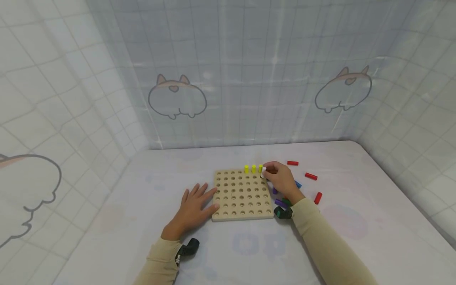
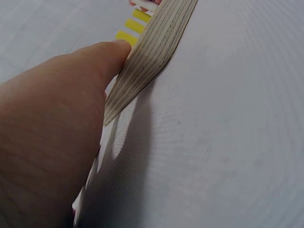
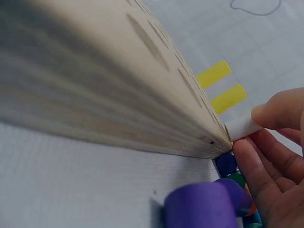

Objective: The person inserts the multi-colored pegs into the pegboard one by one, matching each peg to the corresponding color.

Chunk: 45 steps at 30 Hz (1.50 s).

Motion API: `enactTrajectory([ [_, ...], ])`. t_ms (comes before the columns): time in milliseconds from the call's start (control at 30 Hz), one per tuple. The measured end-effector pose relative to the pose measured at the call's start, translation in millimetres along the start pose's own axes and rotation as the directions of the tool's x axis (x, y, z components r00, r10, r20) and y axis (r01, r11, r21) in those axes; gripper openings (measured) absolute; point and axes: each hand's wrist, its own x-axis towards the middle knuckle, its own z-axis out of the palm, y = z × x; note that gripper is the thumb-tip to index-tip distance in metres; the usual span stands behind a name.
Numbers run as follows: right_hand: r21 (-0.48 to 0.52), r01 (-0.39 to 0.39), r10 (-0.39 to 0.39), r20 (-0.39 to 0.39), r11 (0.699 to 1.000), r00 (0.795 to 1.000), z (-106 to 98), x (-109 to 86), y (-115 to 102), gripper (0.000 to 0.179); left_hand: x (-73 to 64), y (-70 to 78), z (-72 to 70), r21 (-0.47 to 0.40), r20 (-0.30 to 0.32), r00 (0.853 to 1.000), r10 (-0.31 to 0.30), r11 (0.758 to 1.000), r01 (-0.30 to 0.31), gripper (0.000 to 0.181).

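A wooden pegboard (image 1: pixel 242 217) with rows of round holes lies on the table. Three yellow pegs (image 1: pixel 253 169) stand upright along its far edge, toward the right. At the far right corner, my right hand (image 1: pixel 282 180) pinches a white peg (image 3: pixel 242 126) between thumb and fingers, its lower end at the board's surface. My left hand (image 1: pixel 194 208) lies spread at the board's left side, with thumb and a fingertip touching the edge. In the left wrist view the thumb (image 2: pixel 107 57) rests against the board's side (image 2: pixel 152 47).
Red pegs (image 1: pixel 311 176) lie scattered on the table to the right. Purple pegs (image 1: pixel 280 203), a green peg (image 1: pixel 286 202) and a blue peg (image 1: pixel 298 184) lie beside the board, partly hidden by my right arm. Behind the table hangs a tile-patterned curtain (image 1: pixel 249 79).
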Motion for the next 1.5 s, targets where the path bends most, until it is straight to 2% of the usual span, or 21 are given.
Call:
enactTrajectory([
  [200, 0.009, 0.039, -0.038, -0.009, 0.999, 0.999, 2.0, -0.3, 3.3, 0.026, 0.0, -1.2, 1.1, -0.013, -0.011, 1.000, 0.009, 1.000, -0.009, 0.067],
  [433, -0.004, 0.034, -0.034, -0.007, 0.999, 0.999, 1.8, 0.7, 3.8, 0.026, -0.9, -1.7, 3.3, -0.016, -0.028, 0.999, 0.015, 1.000, -0.016, 0.066],
  [800, 0.011, 0.057, -0.057, 0.013, 0.998, 0.998, -4.1, 2.2, 4.7, 0.023, 2.0, 0.8, -0.9, -0.010, -0.008, 1.000, -0.001, 1.000, 0.001, 0.067],
  [1033, 0.113, 0.055, -0.062, 0.055, 0.992, 0.997, -25.4, -2.5, 8.6, 0.036, -2.0, 2.4, 1.1, -0.025, -0.026, 1.000, 0.002, 1.000, -0.003, 0.065],
  [1133, 0.135, 0.041, -0.048, 0.045, 0.990, 0.998, -39.4, -2.8, 13.2, 0.041, -2.6, 2.9, 1.2, -0.025, -0.026, 1.000, 0.003, 1.000, -0.004, 0.066],
  [1333, 0.135, 0.006, -0.007, 0.007, 0.991, 1.000, -68.1, -4.1, 28.7, 0.043, -1.5, 1.2, 2.5, -0.020, -0.033, 0.999, 0.010, 1.000, -0.011, 0.065],
  [1500, 0.101, -0.025, 0.027, -0.023, 0.995, 0.999, -80.6, -2.9, 39.4, 0.041, -2.0, 0.3, 2.7, -0.023, -0.012, 1.000, -0.002, 1.000, 0.001, 0.067],
])
